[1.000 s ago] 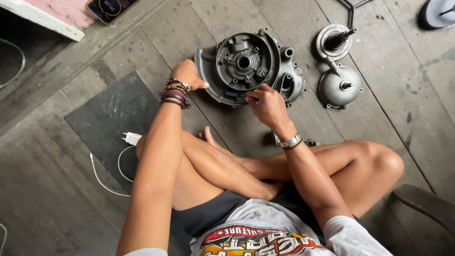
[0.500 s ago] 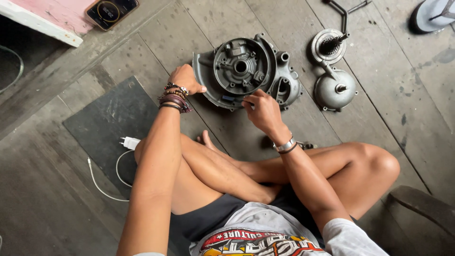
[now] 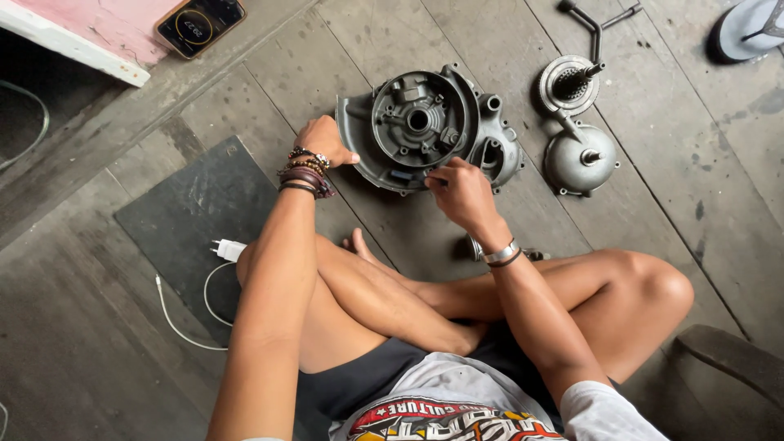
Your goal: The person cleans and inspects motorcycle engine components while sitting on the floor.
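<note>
A grey metal engine casing (image 3: 425, 122) lies on the wooden floor in front of my crossed legs. My left hand (image 3: 324, 140), with bead bracelets on the wrist, grips the casing's left edge. At the casing's near rim, my right hand (image 3: 457, 189) has its fingers pinched together, apparently on something small and dark that I cannot make out. A band sits on the right wrist.
Two round metal engine parts (image 3: 572, 82) (image 3: 581, 159) lie to the right of the casing. A dark mat (image 3: 192, 220) with a white charger and cable (image 3: 227, 249) lies at left. A phone (image 3: 200, 23) rests on a pink board at top left. A sandal (image 3: 751, 28) is at top right.
The view has shifted slightly. My right hand has moved down to the casing's near rim. My left hand stays on the casing's left edge.
</note>
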